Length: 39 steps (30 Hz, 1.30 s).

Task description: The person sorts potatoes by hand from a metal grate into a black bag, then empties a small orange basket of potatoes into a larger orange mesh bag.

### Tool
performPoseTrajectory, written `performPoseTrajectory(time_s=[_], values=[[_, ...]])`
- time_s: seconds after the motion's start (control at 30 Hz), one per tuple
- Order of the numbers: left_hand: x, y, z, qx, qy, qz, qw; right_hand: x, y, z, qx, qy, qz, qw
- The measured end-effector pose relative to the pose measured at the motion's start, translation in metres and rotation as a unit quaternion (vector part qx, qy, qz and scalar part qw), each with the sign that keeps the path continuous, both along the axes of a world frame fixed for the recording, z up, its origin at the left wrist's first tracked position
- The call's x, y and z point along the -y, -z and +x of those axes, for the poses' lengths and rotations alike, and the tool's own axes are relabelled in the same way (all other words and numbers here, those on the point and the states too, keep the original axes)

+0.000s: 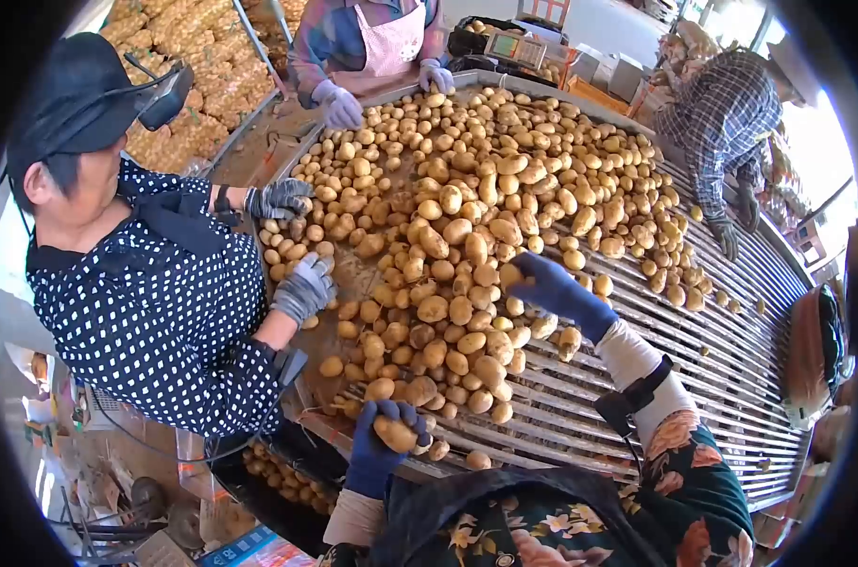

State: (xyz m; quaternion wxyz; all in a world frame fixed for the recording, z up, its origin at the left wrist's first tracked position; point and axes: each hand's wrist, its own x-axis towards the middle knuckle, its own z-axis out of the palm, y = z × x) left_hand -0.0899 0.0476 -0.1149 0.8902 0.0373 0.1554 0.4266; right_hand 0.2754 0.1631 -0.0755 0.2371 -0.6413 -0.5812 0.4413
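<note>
A large heap of potatoes (467, 231) covers much of a slatted metal sorting table (722, 354) in front of me. My left hand (370, 463), in a dark blue glove, is closed around a potato (394, 434) at the near edge of the table. Stretched over the right side of the heap is my right hand (563, 295), also gloved in blue. Its fingers are extended and apart, close to a single potato (511, 276); whether they touch it is hard to see.
At the left, a co-worker's striped gloves (303, 286) are at the heap. Another person's pale gloves (339, 104) rest at the far edge; a third person (722, 123) bends over the right side. Below the table's left corner stands a black container (259, 506) with potatoes. Filled net sacks (202, 85) are stacked behind.
</note>
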Motion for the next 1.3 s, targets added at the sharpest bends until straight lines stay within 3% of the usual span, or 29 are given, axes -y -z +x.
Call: performPoseTrajectory(time_s=[0.07,0.13,0.17,0.3,0.4,0.67,0.7,0.73,0.83,0.87,0.9,0.93,0.97,1.0,1.03,1.07,1.13,1.17,1.2,1.27,1.3], values=[[0.000,0.000,0.001,0.003,-0.001,0.001,1.000,-0.013,-0.009,-0.003,-0.024,0.025,-0.009,0.999],[-0.001,0.001,0.000,0.002,-0.004,0.004,1.000,-0.033,-0.014,-0.013,0.062,-0.042,0.201,0.977],[-0.001,0.002,0.001,0.014,0.000,0.005,1.000,-0.043,-0.018,-0.019,0.175,-0.059,0.224,0.957],[-0.003,0.010,-0.002,0.016,0.011,0.017,1.000,-0.089,-0.030,-0.055,0.404,-0.123,0.224,0.878],[0.000,0.006,0.000,0.018,0.000,0.011,1.000,-0.113,-0.013,-0.073,0.476,-0.187,0.183,0.839],[-0.002,0.003,0.000,0.013,0.000,0.016,1.000,-0.133,0.024,-0.089,0.542,-0.124,0.188,0.810],[-0.001,0.001,0.000,0.009,-0.004,0.008,1.000,-0.118,-0.015,-0.092,0.515,-0.158,0.156,0.828],[0.000,0.000,-0.002,0.010,-0.005,0.010,1.000,-0.109,-0.026,-0.083,0.434,-0.133,0.117,0.883],[-0.001,-0.001,0.002,0.031,-0.010,-0.020,0.999,-0.082,-0.015,-0.041,0.172,-0.031,0.208,0.962],[-0.001,-0.001,0.001,0.024,-0.017,-0.016,0.999,-0.076,0.002,-0.026,0.058,-0.014,0.189,0.980],[-0.002,-0.002,0.001,0.017,-0.020,-0.011,1.000,-0.054,-0.024,-0.027,-0.077,0.024,0.074,0.994],[-0.002,-0.002,0.003,0.020,-0.010,-0.012,1.000,-0.028,-0.049,-0.031,-0.212,0.062,-0.040,0.974],[-0.002,-0.003,0.003,0.006,-0.017,-0.004,1.000,-0.008,-0.037,-0.028,-0.388,0.057,-0.023,0.920],[-0.003,-0.009,0.005,-0.009,-0.025,0.005,1.000,0.008,-0.035,-0.029,-0.493,0.047,-0.041,0.868],[0.000,-0.018,0.009,-0.104,-0.036,-0.020,0.994,0.024,-0.032,-0.033,-0.562,0.063,-0.078,0.821],[0.001,-0.019,0.009,-0.107,-0.031,-0.019,0.994,0.039,-0.029,-0.039,-0.627,0.078,-0.115,0.767],[0.002,-0.011,0.008,-0.113,-0.043,-0.018,0.992,0.057,-0.025,-0.055,-0.680,0.058,-0.076,0.727],[0.001,-0.005,0.006,-0.091,-0.025,0.010,0.996,0.067,-0.029,-0.063,-0.757,0.026,-0.110,0.643],[0.003,-0.007,0.006,-0.095,-0.026,0.011,0.995,0.074,-0.031,-0.069,-0.779,-0.012,-0.116,0.616],[0.009,-0.013,0.006,-0.071,-0.040,0.008,0.997,0.084,-0.022,-0.082,-0.777,0.035,-0.098,0.621],[0.011,-0.017,0.004,-0.055,-0.041,0.025,0.997,0.087,-0.022,-0.082,-0.804,0.006,-0.129,0.580]])
